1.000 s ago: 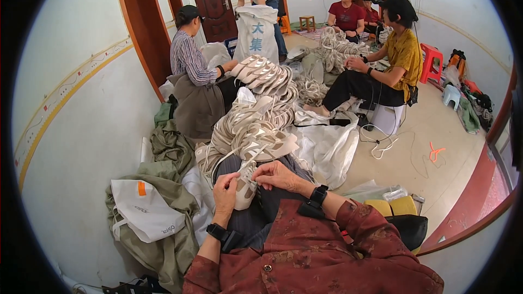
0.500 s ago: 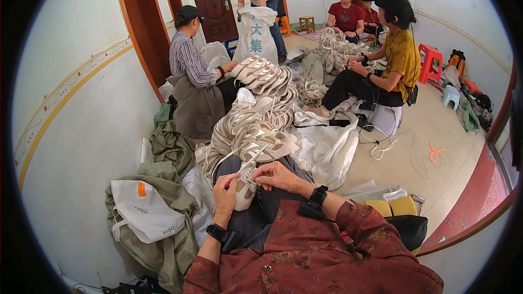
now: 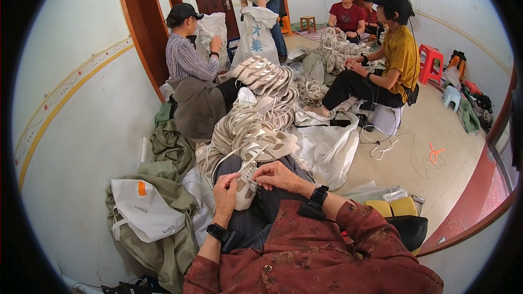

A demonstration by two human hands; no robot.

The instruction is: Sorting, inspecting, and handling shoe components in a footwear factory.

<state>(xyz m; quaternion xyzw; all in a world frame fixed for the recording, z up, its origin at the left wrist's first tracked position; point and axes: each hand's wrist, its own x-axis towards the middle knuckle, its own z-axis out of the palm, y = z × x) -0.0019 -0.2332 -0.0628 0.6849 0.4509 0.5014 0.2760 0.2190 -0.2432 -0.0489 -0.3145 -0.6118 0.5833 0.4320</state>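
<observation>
My left hand [image 3: 226, 191] grips a cream shoe piece [image 3: 246, 189] resting on my lap. My right hand [image 3: 277, 175] pinches the top edge of the same piece, fingers closed. Just beyond my hands rises a long pile of cream shoe uppers [image 3: 256, 114], stacked in overlapping rows. Both wrists wear black bands, and my sleeves are dark red patterned cloth.
Olive cloth and a white bag [image 3: 143, 209] lie at my left against the wall. White sacks [image 3: 326, 147] spread to the right of the pile. Other people sit and stand around the far end of the pile, near a white stool [image 3: 384, 118] and a red stool [image 3: 428, 62].
My hands stay on the shoe piece with barely any shift. The person in the striped shirt at the far left has raised an arm toward a white sack.
</observation>
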